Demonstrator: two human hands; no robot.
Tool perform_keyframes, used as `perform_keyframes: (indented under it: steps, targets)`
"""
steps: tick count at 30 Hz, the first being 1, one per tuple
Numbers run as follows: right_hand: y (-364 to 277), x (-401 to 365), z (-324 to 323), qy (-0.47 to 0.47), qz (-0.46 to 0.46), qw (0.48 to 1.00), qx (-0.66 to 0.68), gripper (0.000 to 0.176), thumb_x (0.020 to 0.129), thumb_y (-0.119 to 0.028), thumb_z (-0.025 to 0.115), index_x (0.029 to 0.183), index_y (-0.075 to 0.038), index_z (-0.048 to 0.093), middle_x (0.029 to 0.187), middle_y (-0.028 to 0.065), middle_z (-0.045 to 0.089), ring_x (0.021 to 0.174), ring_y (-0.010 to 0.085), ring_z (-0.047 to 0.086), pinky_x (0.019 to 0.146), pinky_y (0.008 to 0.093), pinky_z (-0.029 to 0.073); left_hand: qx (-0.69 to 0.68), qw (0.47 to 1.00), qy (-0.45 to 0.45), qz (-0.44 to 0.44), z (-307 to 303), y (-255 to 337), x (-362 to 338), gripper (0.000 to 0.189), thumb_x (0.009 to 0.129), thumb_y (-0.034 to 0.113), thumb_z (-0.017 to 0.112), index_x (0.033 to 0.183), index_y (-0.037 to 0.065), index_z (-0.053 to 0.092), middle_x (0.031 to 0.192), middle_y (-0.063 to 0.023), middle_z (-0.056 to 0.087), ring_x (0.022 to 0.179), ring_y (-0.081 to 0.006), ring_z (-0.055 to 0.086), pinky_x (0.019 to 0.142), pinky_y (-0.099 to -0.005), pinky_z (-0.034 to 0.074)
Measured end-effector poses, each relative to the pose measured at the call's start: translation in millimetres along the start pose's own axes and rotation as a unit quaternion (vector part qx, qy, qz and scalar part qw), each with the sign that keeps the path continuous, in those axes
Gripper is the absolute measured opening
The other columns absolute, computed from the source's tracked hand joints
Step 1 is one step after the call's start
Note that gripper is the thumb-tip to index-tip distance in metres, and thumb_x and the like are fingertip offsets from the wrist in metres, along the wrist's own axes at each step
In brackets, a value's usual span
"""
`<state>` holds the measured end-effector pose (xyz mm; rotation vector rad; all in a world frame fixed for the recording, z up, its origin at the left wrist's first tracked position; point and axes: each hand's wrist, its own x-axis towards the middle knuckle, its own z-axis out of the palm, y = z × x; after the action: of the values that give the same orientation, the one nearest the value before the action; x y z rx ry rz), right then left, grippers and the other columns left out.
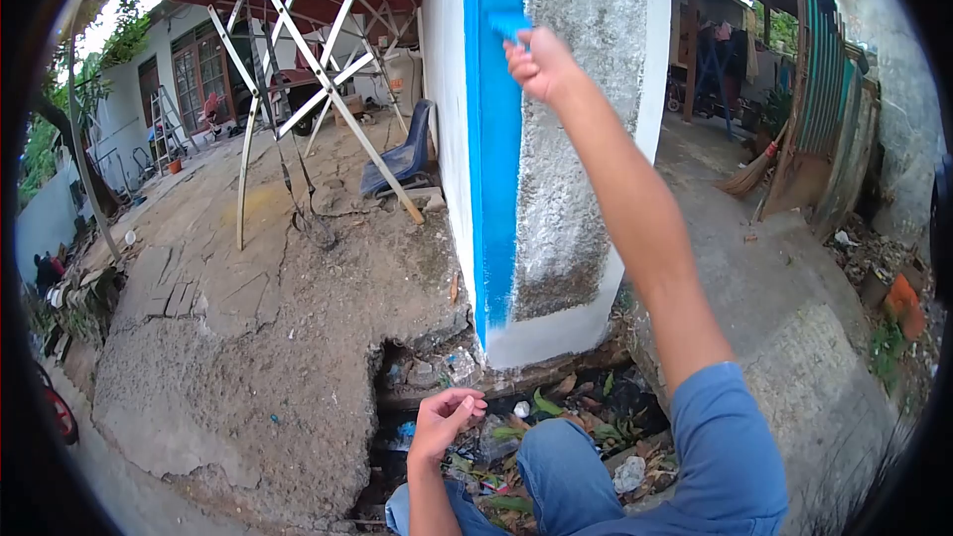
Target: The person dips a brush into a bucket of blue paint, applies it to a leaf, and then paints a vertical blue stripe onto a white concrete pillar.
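Note:
My right hand (pixel 541 65) is raised against the wall end, its fingers closed round a paintbrush (pixel 509 24) whose bristles are covered in blue. The brush touches a bright blue painted strip (pixel 496 159) running down the wall's left edge. Beside that strip, the wall face (pixel 581 139) is rough, grey and white. Low in front of the wall, above my knee, my left hand (pixel 445 424) is loosely closed with thumb against fingers, and I see nothing in it. The handle of the brush is mostly hidden by my right hand.
A littered drain (pixel 606 407) with leaves and rubbish runs under the wall base. Broken concrete (pixel 268 387) lies to the left, with a folding canopy frame (pixel 318 69) and a blue chair (pixel 402 154) behind. A broom (pixel 749 174) leans at the right.

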<state>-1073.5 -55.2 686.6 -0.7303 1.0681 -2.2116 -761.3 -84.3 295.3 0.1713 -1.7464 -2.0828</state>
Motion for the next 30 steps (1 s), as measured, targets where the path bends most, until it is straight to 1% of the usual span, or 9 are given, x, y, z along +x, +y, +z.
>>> perform_keyframes:
  steps: [4, 7, 12, 15, 21, 22, 24, 27, 30]
  targets:
    - [-29.2, 3.9, 14.3, -0.013, -0.090, 0.996, -0.008, 0.022, 0.092, -0.022, 0.042, 0.086, -0.001, 0.044, 0.061, -0.0004, 0.038, 0.041, 0.0047, 0.031, 0.030, 0.0179, 0.020, -0.007, 1.000, 0.016, 0.006, -0.7, 1.9, 5.4, 0.020, 0.088, 0.012, 0.056, 0.099, -0.002, 0.064, 0.087, -0.0096, 0.067, 0.076, -0.0130, 0.061, 0.065, -0.0232, 0.044]
    - [0.2, 20.3, -18.9, 0.002, -0.025, 1.000, 0.002, 0.024, 0.092, -0.024, 0.044, 0.087, -0.001, 0.046, 0.060, -0.0004, 0.039, 0.040, 0.0047, 0.031, 0.031, 0.0182, 0.021, -0.004, 1.000, 0.012, 0.003, 2.8, 2.9, 7.3, 0.020, 0.089, 0.012, 0.056, 0.099, -0.003, 0.064, 0.087, -0.0100, 0.066, 0.076, -0.0134, 0.061, 0.065, -0.0235, 0.044]
    - [126.7, -13.2, -101.3, 0.072, 0.022, 0.997, 0.003, 0.024, 0.087, -0.034, 0.057, 0.087, -0.011, 0.052, 0.067, -0.0011, 0.050, 0.049, 0.0059, 0.043, 0.037, 0.0185, 0.031, -0.015, 1.000, 0.014, -0.009, 1.0, -8.1, 11.9, 0.022, 0.088, 0.014, 0.057, 0.100, -0.003, 0.064, 0.087, -0.0098, 0.066, 0.076, -0.0139, 0.061, 0.066, -0.0242, 0.044]
    - [226.0, -53.4, -155.0, 0.156, 0.107, 0.982, 0.007, 0.031, 0.086, -0.040, 0.058, 0.080, -0.011, 0.054, 0.056, -0.0025, 0.045, 0.039, 0.0057, 0.037, 0.033, 0.0200, 0.026, -0.010, 1.000, 0.009, -0.004, 0.3, -10.2, 14.7, 0.022, 0.088, 0.014, 0.057, 0.100, -0.003, 0.064, 0.086, -0.0097, 0.066, 0.077, -0.0139, 0.061, 0.066, -0.0241, 0.044]
    - [379.0, -125.5, -236.9, 0.192, 0.279, 0.935, 0.109, 0.026, 0.090, -0.032, 0.050, 0.081, -0.008, 0.050, 0.055, -0.0027, 0.041, 0.038, 0.0048, 0.032, 0.030, 0.0182, 0.021, -0.005, 1.000, 0.013, -0.013, 6.6, -7.9, 15.2, 0.022, 0.089, 0.015, 0.057, 0.100, -0.003, 0.064, 0.087, -0.0098, 0.066, 0.077, -0.0137, 0.061, 0.066, -0.0238, 0.043]
    - [390.5, -129.0, -241.8, 0.190, 0.280, 0.934, 0.111, 0.026, 0.090, -0.032, 0.050, 0.081, -0.008, 0.050, 0.055, -0.0027, 0.041, 0.038, 0.0048, 0.032, 0.030, 0.0182, 0.021, -0.003, 1.000, 0.015, -0.013, 7.5, -7.9, 15.0, 0.022, 0.089, 0.015, 0.057, 0.100, -0.003, 0.064, 0.087, -0.0098, 0.066, 0.077, -0.0137, 0.061, 0.066, -0.0238, 0.043]
    - [412.4, -133.1, -254.8, 0.217, 0.343, 0.882, 0.238, 0.019, 0.089, -0.023, 0.047, 0.079, -0.007, 0.048, 0.055, -0.0009, 0.040, 0.038, 0.0060, 0.032, 0.030, 0.0202, 0.022, 0.000, 1.000, 0.010, -0.012, 8.2, -9.1, 14.5, 0.022, 0.089, 0.015, 0.057, 0.100, -0.003, 0.064, 0.087, -0.0097, 0.066, 0.077, -0.0132, 0.061, 0.065, -0.0237, 0.044]
    - [484.8, -98.4, -326.2, 0.243, 0.368, 0.857, 0.265, 0.016, 0.091, -0.020, 0.041, 0.084, -0.007, 0.046, 0.060, 0.0008, 0.040, 0.039, 0.0063, 0.030, 0.030, 0.0183, 0.022, 0.016, 0.999, 0.018, -0.027, 7.3, -9.5, 14.1, 0.023, 0.089, 0.016, 0.057, 0.100, -0.003, 0.064, 0.088, -0.0093, 0.066, 0.077, -0.0129, 0.061, 0.065, -0.0236, 0.044]
    - [419.1, -76.1, -277.2, 0.241, 0.295, 0.904, 0.192, 0.011, 0.087, -0.015, 0.041, 0.078, -0.008, 0.042, 0.058, 0.0012, 0.038, 0.039, 0.0078, 0.030, 0.030, 0.0203, 0.022, 0.011, 0.999, 0.029, -0.039, 3.6, -9.3, 14.7, 0.021, 0.088, 0.014, 0.059, 0.100, -0.002, 0.064, 0.088, -0.0085, 0.066, 0.077, -0.0125, 0.061, 0.074, -0.0261, 0.048]
